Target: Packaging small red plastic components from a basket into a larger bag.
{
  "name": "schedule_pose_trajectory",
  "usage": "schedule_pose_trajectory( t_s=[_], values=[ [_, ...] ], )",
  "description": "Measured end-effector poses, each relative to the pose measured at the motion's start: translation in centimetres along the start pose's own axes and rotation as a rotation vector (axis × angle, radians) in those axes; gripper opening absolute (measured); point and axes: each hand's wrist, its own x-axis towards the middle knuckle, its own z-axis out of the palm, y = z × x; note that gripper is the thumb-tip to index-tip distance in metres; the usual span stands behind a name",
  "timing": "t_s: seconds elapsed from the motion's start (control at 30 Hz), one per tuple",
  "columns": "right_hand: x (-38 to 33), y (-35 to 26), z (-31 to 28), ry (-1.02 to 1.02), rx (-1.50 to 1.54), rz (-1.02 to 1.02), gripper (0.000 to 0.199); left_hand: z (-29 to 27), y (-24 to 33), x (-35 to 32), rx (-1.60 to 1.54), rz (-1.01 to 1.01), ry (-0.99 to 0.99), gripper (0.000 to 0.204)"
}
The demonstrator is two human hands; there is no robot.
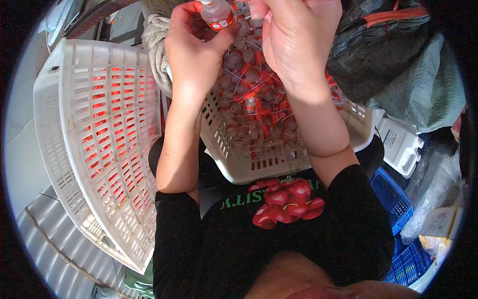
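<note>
At the top edge my left hand (pixel 196 37) is closed round a small clear plastic bottle (pixel 217 15) with a red and white label and a white top, partly cut off by the picture's edge. Just to its right is my right hand (pixel 298 40), raised with its fingers curled in. Its fingertips run to the upper edge, and what they hold, if anything, I cannot make out. Below both hands stands a white plastic basket (pixel 242 174) against my front. Many small clear bottles (pixel 241 112) with red labels or parts and thin pale sticks lie heaped in it.
Tall white slatted baskets (pixel 112 144) stand at the left, with red showing through the slots. A grey cloth (pixel 157 47) hangs by the basket. To the right are dark and green woven sacks (pixel 416 79), a white jug (pixel 400 144) and blue crates (pixel 391 197).
</note>
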Motion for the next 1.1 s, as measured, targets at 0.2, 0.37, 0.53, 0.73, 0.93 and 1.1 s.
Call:
schedule_pose_trajectory(
  t_s=[0.2,0.37,0.53,0.73,0.93,1.1],
  values=[
    [0.9,-0.8,1.7,0.019,-0.022,0.020,0.010,-0.4,-0.2,0.1,0.059,-0.017,0.000,0.033],
    [0.9,-1.0,2.3,0.029,-0.023,0.018,0.010,-0.4,-0.1,0.2,0.058,-0.019,0.010,0.032],
    [0.6,-2.9,3.3,0.198,-0.041,0.265,0.008,0.1,0.1,0.1,0.041,0.021,0.019,0.031],
    [-1.0,-6.5,4.3,0.220,-0.029,0.232,0.012,-0.1,-0.8,-0.7,0.293,0.101,0.034,0.035],
    [-3.3,-14.3,4.0,0.160,0.048,0.252,0.011,3.4,4.0,-10.8,-0.152,-0.035,-0.252,0.033],
    [-7.3,-17.2,5.1,-0.065,-0.194,0.260,0.010,4.3,5.0,-17.9,-0.939,-0.281,-0.365,0.046]
  ],
)
